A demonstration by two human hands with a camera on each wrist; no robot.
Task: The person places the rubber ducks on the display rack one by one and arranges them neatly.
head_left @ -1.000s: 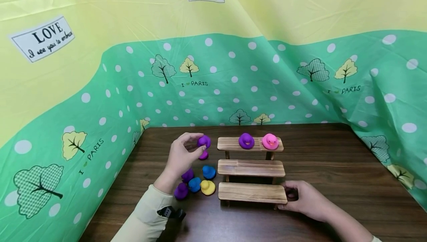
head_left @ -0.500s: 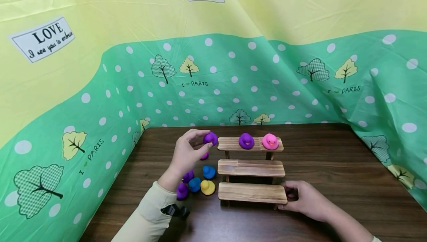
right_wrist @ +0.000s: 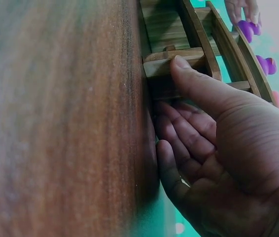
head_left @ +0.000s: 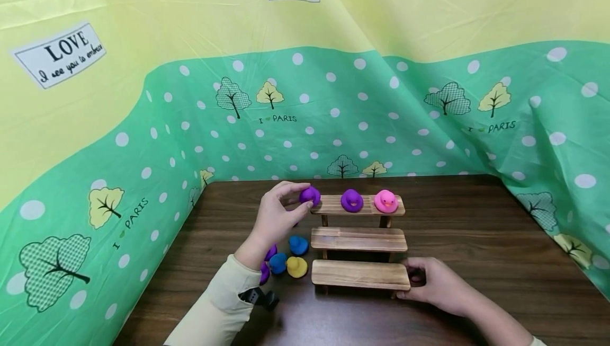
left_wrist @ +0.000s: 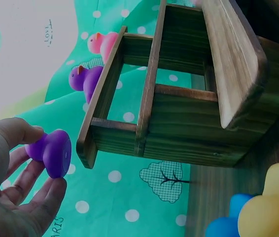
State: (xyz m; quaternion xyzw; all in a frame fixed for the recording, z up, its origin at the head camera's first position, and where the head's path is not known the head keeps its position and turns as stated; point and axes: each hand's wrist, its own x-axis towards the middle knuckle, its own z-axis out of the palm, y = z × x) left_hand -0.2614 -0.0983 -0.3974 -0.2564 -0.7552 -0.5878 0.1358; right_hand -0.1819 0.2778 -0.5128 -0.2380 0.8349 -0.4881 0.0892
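My left hand point(head_left: 276, 216) pinches a purple rubber duck point(head_left: 310, 195) between thumb and fingers at the left end of the top shelf. In the left wrist view, the held duck point(left_wrist: 55, 152) is just off that shelf's end, with a gap between. The three-step wooden stand point(head_left: 359, 239) carries another purple duck point(head_left: 351, 201) near the middle of its top step and a pink duck point(head_left: 386, 201) towards the right. Down at the bottom step's right end, my right hand point(head_left: 436, 285) grips the stand, thumb against its end and fingers curled below.
Left of the stand, on the dark wooden table point(head_left: 476, 229), lie two blue ducks point(head_left: 298, 246), a yellow duck point(head_left: 297, 267) and purple ducks point(head_left: 264, 273) partly hidden by the left arm. A green and yellow printed cloth point(head_left: 314, 118) walls the table's back and sides.
My left hand has carried the purple duck rightward and slightly up, from beside the stand to the top shelf's left end. The right hand has stayed where it was.
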